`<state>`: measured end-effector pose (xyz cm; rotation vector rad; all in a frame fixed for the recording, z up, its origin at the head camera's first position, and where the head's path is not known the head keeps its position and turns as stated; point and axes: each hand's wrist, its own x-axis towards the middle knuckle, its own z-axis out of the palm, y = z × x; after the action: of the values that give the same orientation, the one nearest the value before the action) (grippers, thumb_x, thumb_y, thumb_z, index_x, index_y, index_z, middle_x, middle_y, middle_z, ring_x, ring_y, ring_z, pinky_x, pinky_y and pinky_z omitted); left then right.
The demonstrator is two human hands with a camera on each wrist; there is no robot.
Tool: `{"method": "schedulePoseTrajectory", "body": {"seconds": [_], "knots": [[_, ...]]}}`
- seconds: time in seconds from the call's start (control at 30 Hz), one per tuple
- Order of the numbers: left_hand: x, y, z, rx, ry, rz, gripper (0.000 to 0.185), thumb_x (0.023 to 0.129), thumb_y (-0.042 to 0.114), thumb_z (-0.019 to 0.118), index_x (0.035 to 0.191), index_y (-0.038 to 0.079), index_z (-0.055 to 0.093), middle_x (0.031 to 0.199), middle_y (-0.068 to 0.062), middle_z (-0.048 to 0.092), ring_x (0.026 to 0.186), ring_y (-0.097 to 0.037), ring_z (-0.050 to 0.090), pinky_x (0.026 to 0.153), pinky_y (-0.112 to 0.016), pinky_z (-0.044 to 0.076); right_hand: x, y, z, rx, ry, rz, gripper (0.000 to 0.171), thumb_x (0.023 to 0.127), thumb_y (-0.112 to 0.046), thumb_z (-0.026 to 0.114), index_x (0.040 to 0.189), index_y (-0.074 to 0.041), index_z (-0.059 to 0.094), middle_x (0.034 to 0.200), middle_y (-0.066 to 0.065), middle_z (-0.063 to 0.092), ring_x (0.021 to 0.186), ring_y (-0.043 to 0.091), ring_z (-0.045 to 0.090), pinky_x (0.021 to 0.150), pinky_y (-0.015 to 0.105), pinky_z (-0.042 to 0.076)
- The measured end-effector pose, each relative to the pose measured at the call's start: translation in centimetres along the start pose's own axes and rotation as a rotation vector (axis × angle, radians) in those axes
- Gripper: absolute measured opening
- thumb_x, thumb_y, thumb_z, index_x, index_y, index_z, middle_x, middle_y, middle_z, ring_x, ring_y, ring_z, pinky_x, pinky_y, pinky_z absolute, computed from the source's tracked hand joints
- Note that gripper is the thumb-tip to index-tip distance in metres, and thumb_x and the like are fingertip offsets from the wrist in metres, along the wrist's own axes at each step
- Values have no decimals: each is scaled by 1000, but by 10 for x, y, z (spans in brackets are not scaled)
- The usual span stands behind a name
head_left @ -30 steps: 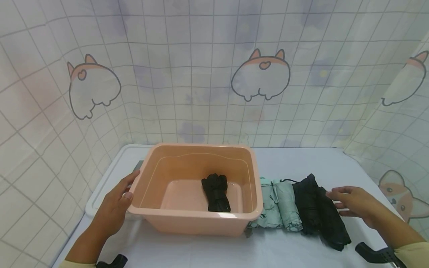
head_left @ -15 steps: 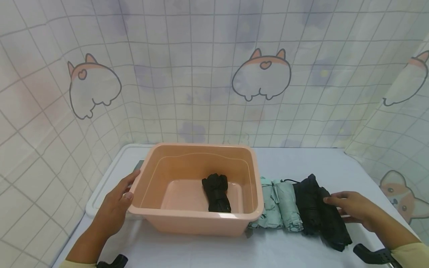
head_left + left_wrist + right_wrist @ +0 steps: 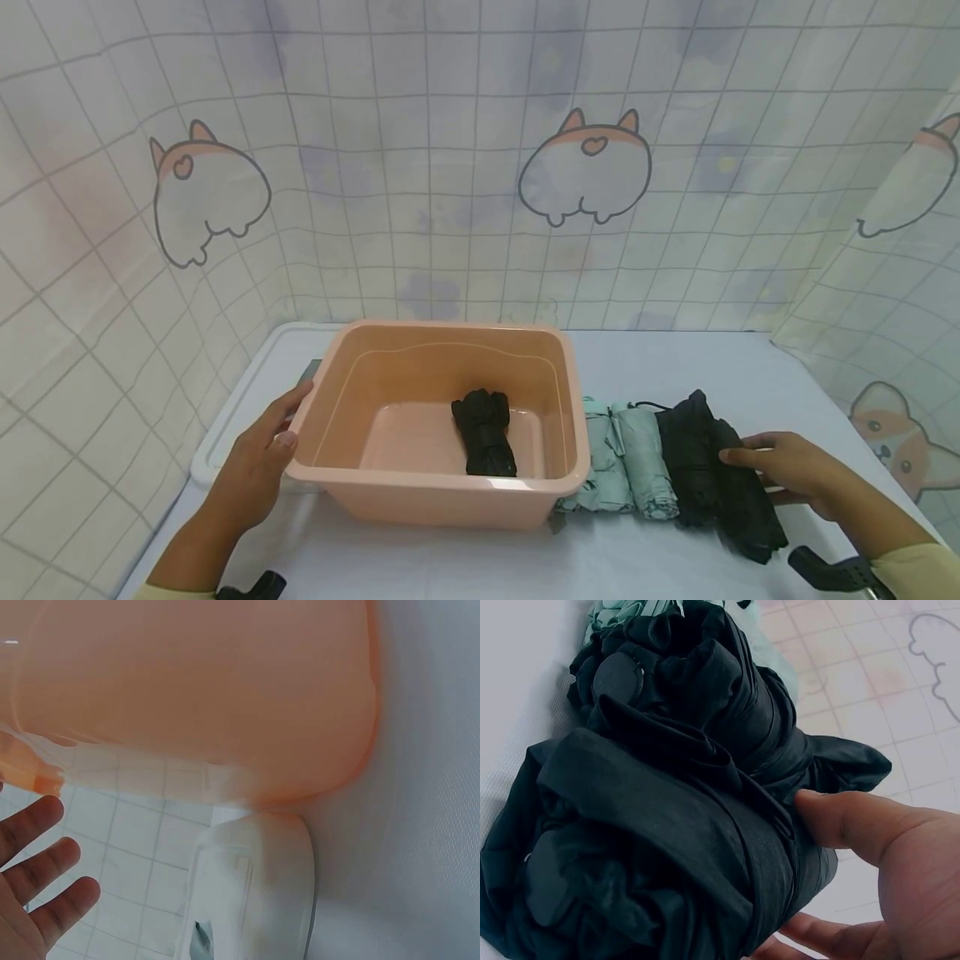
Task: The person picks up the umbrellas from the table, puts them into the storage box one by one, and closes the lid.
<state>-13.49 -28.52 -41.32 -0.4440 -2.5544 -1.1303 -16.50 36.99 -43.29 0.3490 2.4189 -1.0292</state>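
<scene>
black and rolled, the fabric bundle (image 3: 749, 515) lies just inward of the right hand (image 3: 798, 468), its long axis running near to far; that hand, the nearer, pinches it between thumb and fingers; the left hand (image 3: 255, 471), fingers spread, is at the peach tub (image 3: 427, 505); white tabletop (image 3: 450, 567) lies beneath both, grid-patterned sheeting (image 3: 450, 187) beyond

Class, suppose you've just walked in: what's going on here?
A person's left hand is at the left edge of a peach plastic tub holding one black fabric bundle. The right hand, thumb and fingers on either side, grips the rightmost of two black rolled fabric bundles. Both lie on the white table beside two pale green rolls.
</scene>
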Motion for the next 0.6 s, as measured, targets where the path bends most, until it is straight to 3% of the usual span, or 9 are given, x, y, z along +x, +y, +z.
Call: {"method": "schedulePoseTrajectory", "body": {"seconds": [0.6], "knots": [[0,-5,1,-11,-8,-9,54,108,32,33,161,28,32,158,-19,41,122,-56,56,84,-71,50,3,5,-3,33,14,-40,92,96,-43,67,142,25,26,134,47,46,115,58,56,84,56,56]]}}
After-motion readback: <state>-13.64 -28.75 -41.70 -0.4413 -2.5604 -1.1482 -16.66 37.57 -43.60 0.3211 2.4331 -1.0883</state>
